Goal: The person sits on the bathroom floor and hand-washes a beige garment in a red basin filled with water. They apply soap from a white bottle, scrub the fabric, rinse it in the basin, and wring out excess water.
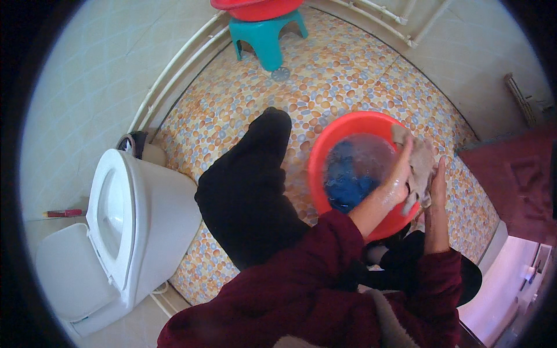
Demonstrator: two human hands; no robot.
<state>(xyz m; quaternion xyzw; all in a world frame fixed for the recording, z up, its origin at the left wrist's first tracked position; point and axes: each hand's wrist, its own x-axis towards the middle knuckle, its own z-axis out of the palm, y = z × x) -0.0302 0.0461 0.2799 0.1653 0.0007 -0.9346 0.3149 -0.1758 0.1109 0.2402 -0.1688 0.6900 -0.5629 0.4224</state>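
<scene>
A wet beige cloth (420, 163) is bunched between my two hands above the right rim of a red plastic basin (321, 135). My left hand (401, 174) presses on the cloth's left side, its wrist wet with a few suds. On the right side, my right hand (437, 185) holds the same cloth, with the thumb pointing up. Part of the cloth hangs over the basin's edge. Inside the basin, a dark blue cloth (348, 182) lies in cloudy, sudsy water (376, 152).
To the left stands a white toilet (161, 213) with its lid raised. A green plastic stool (265, 37) bears another red basin (261, 9) near a floor drain (280, 74). White pipes (174, 65) run along the wall. A dark red door or panel (513, 182) is at right.
</scene>
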